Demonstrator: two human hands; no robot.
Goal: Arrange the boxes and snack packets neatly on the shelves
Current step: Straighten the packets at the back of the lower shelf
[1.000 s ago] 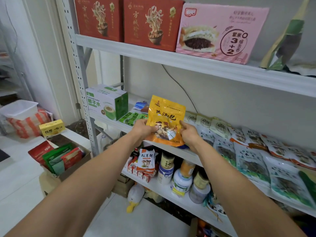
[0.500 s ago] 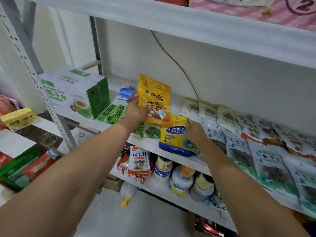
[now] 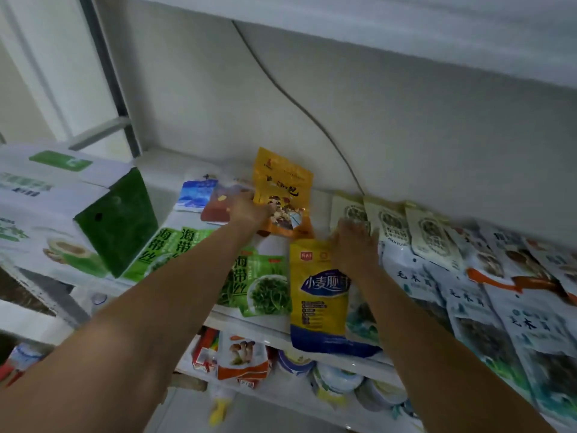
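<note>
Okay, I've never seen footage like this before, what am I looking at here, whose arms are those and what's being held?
There is no machine here: a person wears a camera on the head, so the single view looks down along both bare arms. The left hand grips an orange snack pouch, standing it near the wall at the back of a white metal shelf. The right hand lies flat on pale packets, holding nothing. A yellow-and-blue bag, green seaweed packets and a green-and-white carton lie on the same shelf.
</note>
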